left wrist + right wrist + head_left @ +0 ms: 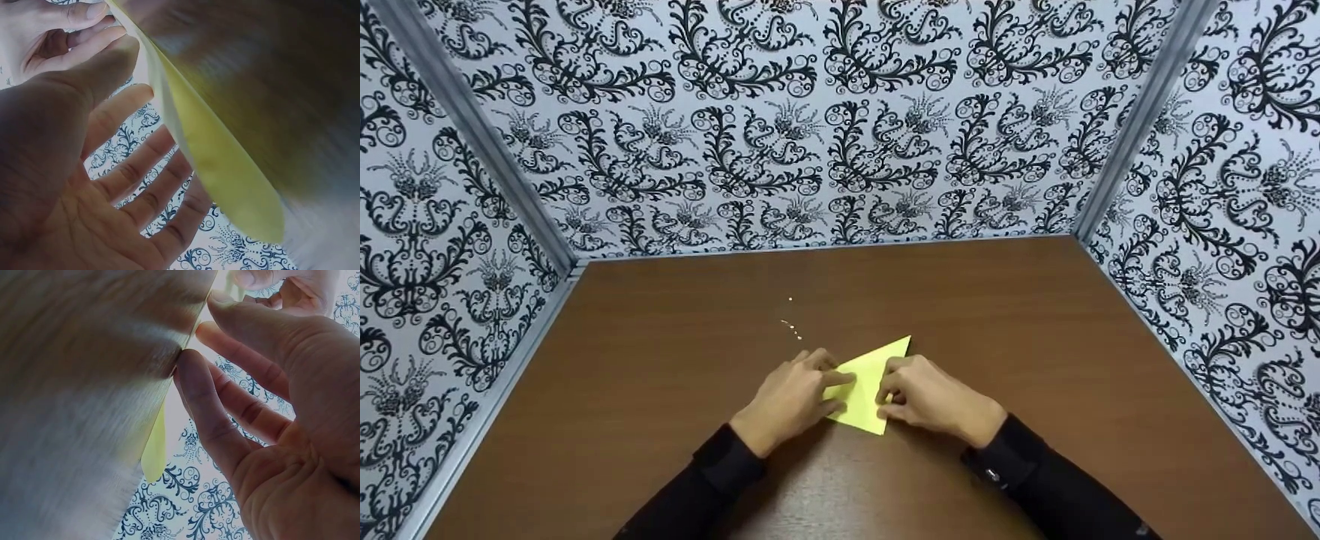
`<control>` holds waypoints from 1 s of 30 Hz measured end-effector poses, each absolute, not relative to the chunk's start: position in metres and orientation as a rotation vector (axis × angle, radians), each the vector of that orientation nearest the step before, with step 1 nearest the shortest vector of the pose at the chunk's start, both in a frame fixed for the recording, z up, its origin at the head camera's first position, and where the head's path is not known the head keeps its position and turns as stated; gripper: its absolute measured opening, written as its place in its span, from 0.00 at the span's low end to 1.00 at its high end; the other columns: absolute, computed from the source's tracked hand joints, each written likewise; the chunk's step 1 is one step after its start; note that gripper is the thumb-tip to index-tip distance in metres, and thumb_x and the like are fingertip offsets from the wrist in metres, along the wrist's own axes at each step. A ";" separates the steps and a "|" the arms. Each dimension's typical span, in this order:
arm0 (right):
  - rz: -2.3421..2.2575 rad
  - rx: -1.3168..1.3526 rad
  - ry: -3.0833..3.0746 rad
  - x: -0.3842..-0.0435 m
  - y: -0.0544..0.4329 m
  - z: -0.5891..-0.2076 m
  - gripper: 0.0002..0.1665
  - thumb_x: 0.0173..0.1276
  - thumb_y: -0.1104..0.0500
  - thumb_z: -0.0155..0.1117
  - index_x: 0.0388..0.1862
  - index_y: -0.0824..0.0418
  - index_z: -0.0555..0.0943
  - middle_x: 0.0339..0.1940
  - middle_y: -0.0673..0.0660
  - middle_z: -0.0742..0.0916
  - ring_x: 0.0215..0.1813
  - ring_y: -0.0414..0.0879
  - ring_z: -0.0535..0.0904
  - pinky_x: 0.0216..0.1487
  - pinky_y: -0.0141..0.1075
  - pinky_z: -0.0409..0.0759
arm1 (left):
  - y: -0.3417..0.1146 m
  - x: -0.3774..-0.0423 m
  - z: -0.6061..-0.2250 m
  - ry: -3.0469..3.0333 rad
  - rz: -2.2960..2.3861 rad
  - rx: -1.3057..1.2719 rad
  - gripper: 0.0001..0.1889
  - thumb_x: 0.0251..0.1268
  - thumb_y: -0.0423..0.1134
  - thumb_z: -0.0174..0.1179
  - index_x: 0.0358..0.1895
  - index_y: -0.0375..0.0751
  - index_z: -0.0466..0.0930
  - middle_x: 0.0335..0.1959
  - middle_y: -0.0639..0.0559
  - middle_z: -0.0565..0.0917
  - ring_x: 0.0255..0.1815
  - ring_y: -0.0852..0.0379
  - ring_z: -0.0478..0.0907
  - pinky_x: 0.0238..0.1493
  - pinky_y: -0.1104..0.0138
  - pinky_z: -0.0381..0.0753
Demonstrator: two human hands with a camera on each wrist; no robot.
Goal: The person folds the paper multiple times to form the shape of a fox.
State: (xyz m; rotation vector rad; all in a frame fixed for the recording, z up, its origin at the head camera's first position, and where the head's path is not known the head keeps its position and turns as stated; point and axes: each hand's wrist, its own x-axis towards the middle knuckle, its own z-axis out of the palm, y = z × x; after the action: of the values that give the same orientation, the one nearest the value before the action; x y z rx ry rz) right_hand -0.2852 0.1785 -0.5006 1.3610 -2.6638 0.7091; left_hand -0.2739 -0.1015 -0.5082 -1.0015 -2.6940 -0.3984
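Two long black cloth sleeves (pixel 690 487) come in nearest, and the right cuff has a small shiny bit on it. Past them, both hands are at a yellow, folded, pointy piece of paper (pixel 865 394) on the brown wood-look table (pixel 675 337). The left hand (pixel 791 390) is spread out, with its pointing finger and thumb resting on the paper's left part. The right hand (pixel 934 397) has bent fingers at the paper's right edge. I can't tell if it pinches that edge or just touches it.

Past the paper, a bit to the left, some tiny white specks (pixel 791 328) dot the wood. White walls with black curly patterns (pixel 810 135) stand at the back and on both sides. Grey straight posts (pixel 487 142) run up the two back corners.

One paper corner points away to the back, and another points toward the person. Brown wood goes a long way left and right of the hands before the side walls.

The left hand covers the paper's left end, and the right fingers hide part of the right edge. The sleeves are cut off at the bottom. In both wrist views the table is blurry.
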 end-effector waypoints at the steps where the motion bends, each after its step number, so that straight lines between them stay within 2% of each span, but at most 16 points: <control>1: 0.712 1.361 -2.663 -0.285 0.178 -0.501 0.05 0.72 0.64 0.88 0.41 0.62 0.96 0.40 0.58 0.91 0.40 0.48 0.95 0.43 0.27 0.91 | -0.103 -0.275 -0.509 -2.699 -0.419 -0.999 0.22 0.73 0.46 0.84 0.67 0.50 0.96 0.60 0.44 0.91 0.60 0.45 0.90 0.56 0.53 0.95; 8: 0.708 1.371 -2.649 -0.285 0.177 -0.501 0.04 0.72 0.64 0.87 0.40 0.61 0.96 0.40 0.57 0.91 0.40 0.47 0.94 0.44 0.28 0.91 | -0.112 -0.277 -0.508 -2.666 -0.629 -0.981 0.15 0.81 0.33 0.75 0.65 0.47 0.97 0.54 0.45 0.93 0.55 0.47 0.94 0.54 0.55 0.96; 14: 0.715 1.377 -2.642 -0.285 0.178 -0.499 0.03 0.73 0.65 0.87 0.40 0.61 0.96 0.40 0.57 0.91 0.40 0.46 0.94 0.44 0.28 0.92 | -0.114 -0.280 -0.507 -2.670 -0.734 -0.964 0.16 0.86 0.27 0.67 0.64 0.45 0.97 0.50 0.45 0.94 0.50 0.49 0.94 0.50 0.60 0.95; 24: 0.712 1.366 -2.663 -0.285 0.179 -0.501 0.03 0.74 0.65 0.86 0.40 0.61 0.96 0.40 0.57 0.91 0.40 0.45 0.94 0.43 0.27 0.91 | -0.111 -0.280 -0.508 -2.685 -0.742 -0.935 0.17 0.81 0.25 0.71 0.64 0.45 0.97 0.48 0.46 0.92 0.48 0.49 0.93 0.45 0.63 0.92; 30: 0.722 1.367 -2.660 -0.286 0.179 -0.502 0.03 0.73 0.66 0.86 0.40 0.62 0.96 0.40 0.57 0.91 0.39 0.45 0.93 0.42 0.26 0.90 | -0.110 -0.279 -0.508 -2.698 -0.730 -0.941 0.17 0.81 0.27 0.72 0.65 0.46 0.97 0.49 0.46 0.92 0.49 0.48 0.93 0.48 0.60 0.93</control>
State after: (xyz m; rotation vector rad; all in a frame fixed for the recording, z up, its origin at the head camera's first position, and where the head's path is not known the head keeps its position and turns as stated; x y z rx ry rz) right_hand -0.2858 0.1792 -0.5017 1.3675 -2.6601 0.7220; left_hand -0.2791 -0.1098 -0.5082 -0.9413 -2.6978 -0.7299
